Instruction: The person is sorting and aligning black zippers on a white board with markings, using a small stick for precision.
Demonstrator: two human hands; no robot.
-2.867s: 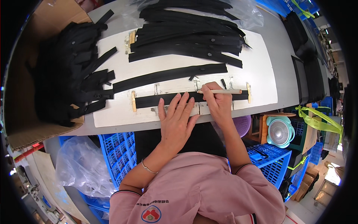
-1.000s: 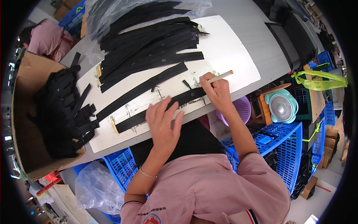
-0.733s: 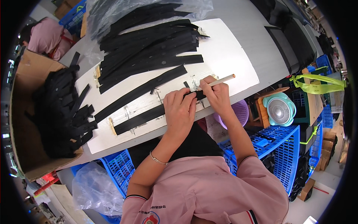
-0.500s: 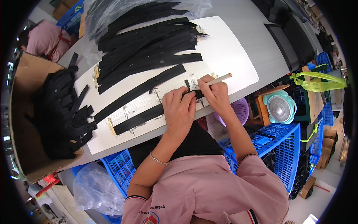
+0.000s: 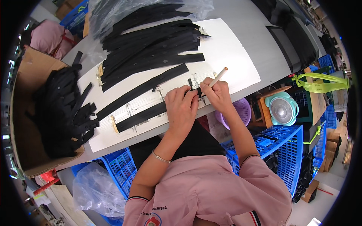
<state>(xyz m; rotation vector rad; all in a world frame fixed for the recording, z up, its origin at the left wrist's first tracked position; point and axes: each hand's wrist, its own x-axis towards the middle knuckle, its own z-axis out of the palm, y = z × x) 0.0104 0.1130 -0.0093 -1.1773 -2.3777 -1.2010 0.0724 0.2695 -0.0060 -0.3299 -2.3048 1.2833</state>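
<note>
From here I'd brace the black strip (image 5: 144, 115) along the near edge of the board (image 5: 230, 60), left hand (image 5: 181, 107) bunched over it, grip unclear, right hand (image 5: 217, 95) pinching the pencil (image 5: 219, 76)

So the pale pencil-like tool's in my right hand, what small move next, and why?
Perhaps make one short stroke with the pale pencil-like tool: your right hand grips it, lower end angled toward the long, flat black fabric strip, and your left hand rests on that strip. Whether the tip touches is unclear.
</note>
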